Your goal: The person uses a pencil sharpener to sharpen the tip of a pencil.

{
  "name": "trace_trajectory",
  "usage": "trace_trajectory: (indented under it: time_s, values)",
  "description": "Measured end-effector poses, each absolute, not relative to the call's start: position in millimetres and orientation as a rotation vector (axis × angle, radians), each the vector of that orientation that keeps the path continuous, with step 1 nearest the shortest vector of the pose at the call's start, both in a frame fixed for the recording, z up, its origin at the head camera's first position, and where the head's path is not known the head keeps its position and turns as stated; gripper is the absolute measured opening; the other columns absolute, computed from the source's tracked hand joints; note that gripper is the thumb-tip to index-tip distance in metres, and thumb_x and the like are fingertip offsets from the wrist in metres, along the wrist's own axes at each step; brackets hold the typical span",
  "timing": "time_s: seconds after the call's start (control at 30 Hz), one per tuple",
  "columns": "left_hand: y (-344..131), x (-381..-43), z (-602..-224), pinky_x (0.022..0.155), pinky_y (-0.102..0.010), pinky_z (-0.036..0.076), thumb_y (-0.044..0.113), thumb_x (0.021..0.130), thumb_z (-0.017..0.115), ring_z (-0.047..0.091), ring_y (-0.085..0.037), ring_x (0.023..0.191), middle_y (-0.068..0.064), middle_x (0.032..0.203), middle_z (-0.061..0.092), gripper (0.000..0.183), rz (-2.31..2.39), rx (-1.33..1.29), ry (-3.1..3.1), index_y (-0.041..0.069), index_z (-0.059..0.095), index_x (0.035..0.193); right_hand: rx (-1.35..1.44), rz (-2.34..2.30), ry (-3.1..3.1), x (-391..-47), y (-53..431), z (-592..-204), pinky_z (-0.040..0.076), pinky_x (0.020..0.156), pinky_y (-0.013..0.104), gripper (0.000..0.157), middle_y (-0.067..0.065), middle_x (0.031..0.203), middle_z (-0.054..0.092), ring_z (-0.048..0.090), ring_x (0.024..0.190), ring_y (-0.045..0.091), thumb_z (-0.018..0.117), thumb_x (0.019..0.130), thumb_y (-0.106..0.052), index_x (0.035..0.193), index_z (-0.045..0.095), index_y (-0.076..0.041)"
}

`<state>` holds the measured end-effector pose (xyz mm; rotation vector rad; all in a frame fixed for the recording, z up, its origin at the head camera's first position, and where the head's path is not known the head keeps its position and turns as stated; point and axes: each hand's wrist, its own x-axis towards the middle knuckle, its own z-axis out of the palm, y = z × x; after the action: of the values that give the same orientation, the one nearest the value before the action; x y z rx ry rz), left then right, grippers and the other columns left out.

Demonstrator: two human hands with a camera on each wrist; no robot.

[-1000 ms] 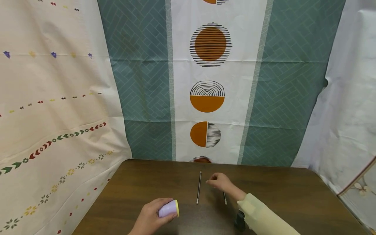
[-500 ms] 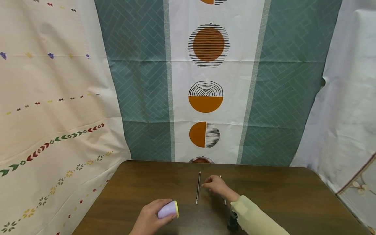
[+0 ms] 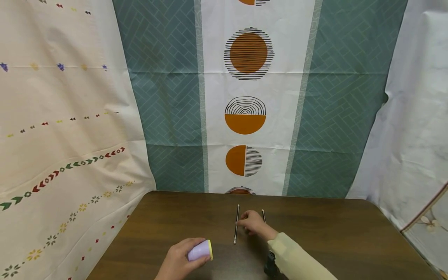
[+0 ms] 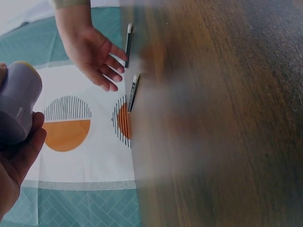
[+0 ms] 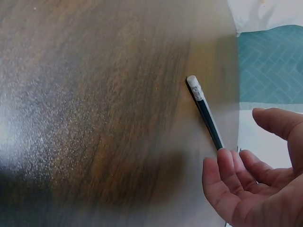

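My left hand point(image 3: 177, 258) grips a lilac cup-shaped container point(image 3: 198, 251) with a yellow rim, held tilted on its side above the table. The left wrist view shows the container point(image 4: 20, 101) close up, with fingers point(image 4: 28, 153) around it. My right hand point(image 3: 254, 224) reaches over the table between two dark pencils. Its fingertips are at the left pencil point(image 3: 236, 232); touching or just above, I cannot tell. The right pencil point(image 3: 264, 216) lies partly hidden behind that hand. In the right wrist view a white eraser-ended pencil point(image 5: 208, 117) lies near loosely bent fingers point(image 5: 227, 172).
The brown wooden table point(image 3: 332, 237) runs back to a hanging green and white curtain point(image 3: 252, 128) with orange circles. A cream patterned cloth point(image 3: 70, 155) hangs at the left, a white one point(image 3: 413, 128) at the right. A black wrist device point(image 3: 270, 265) sits under the right sleeve.
My right hand has moved left and slightly down, from between the pencils to the left pencil. More of the right pencil's far end shows now. The left hand keeps its hold, nearly still.
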<state>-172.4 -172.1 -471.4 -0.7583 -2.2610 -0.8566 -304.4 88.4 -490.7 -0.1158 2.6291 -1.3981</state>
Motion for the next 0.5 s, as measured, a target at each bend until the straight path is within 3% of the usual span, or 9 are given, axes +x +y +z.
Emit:
trace_trajectory:
  time_s: [0.5]
  values:
    - [-172.7,-172.1,-472.7,0.059,-0.012,0.044,0.023,0.072,0.092,0.059,0.004,0.079,-0.004,0.094,0.078,0.039,-0.851,-0.786,-2.245,0.009,0.076,0.105,-0.092,-1.397,2.65,-299.1,76.9,-492.1,0.06,0.058,0.035,0.021,0.011,0.082,0.062,0.062,0.067,0.02,0.074,0.091,-0.011,0.099,0.063,0.005]
